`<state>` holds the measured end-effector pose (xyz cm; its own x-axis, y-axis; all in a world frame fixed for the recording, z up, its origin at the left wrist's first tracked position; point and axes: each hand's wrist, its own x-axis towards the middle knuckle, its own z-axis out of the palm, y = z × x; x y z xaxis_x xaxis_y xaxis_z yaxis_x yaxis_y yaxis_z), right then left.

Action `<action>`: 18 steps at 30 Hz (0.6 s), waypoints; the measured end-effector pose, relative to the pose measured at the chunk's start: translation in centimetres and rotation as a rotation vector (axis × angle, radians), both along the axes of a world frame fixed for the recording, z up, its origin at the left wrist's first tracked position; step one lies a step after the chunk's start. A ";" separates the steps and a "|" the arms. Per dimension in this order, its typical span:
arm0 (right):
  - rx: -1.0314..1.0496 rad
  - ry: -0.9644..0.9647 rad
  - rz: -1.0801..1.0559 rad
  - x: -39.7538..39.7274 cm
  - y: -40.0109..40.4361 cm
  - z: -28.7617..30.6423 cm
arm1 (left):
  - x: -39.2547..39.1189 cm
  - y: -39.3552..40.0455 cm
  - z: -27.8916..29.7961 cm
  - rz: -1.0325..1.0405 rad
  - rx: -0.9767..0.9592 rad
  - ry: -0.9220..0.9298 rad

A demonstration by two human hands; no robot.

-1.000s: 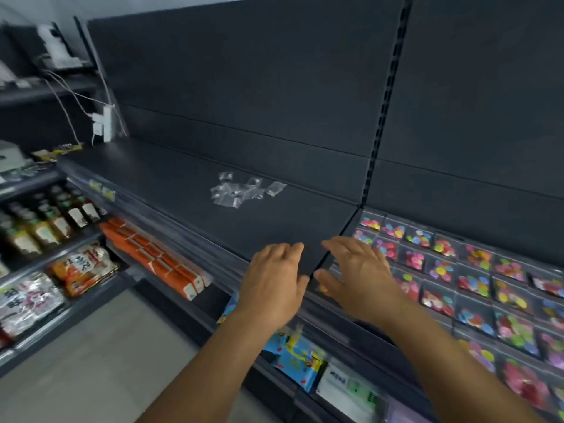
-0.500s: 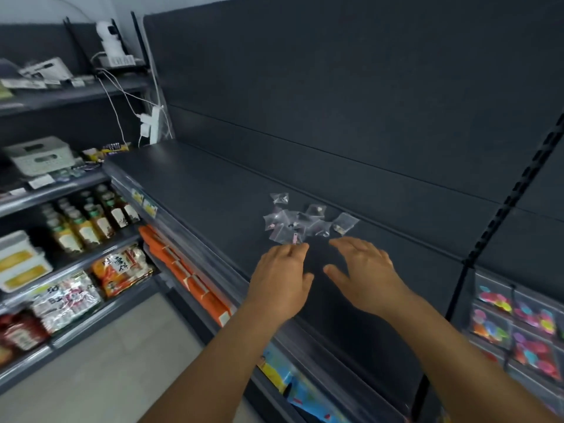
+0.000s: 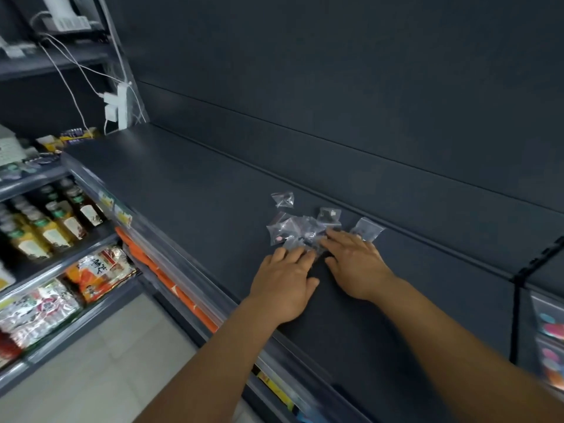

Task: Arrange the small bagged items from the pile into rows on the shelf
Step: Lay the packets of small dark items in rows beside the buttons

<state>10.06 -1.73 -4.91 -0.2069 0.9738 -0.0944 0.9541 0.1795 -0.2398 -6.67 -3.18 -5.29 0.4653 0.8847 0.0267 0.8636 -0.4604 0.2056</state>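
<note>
The pile of small clear bags (image 3: 300,228) lay mid-shelf (image 3: 189,190), near the back panel. Left hand (image 3: 282,280) and right hand (image 3: 355,265) rested flat, fingers extended onto the pile's near edge, gripping nothing.

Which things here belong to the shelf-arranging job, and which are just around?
Job: pile of small clear bags; dark shelf; left hand and right hand, fingertips at the pile.
Around: bottles; snack packets; white power strip; orange boxes.

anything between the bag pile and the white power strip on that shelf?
Nothing: head view shows bare dark shelf from the bag pile to the white power strip.
</note>
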 end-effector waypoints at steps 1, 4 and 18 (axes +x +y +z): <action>0.014 0.016 -0.012 0.0 -0.2 -0.1 | -0.4 0.3 -0.1 -0.023 -0.002 -0.027; 0.062 0.083 -0.059 -0.1 -1.6 0.1 | -1.7 0.7 -0.3 -0.108 -0.021 -0.114; 0.177 0.066 -0.588 -3.9 -6.8 0.6 | -4.2 1.5 -0.3 -0.106 0.013 -0.314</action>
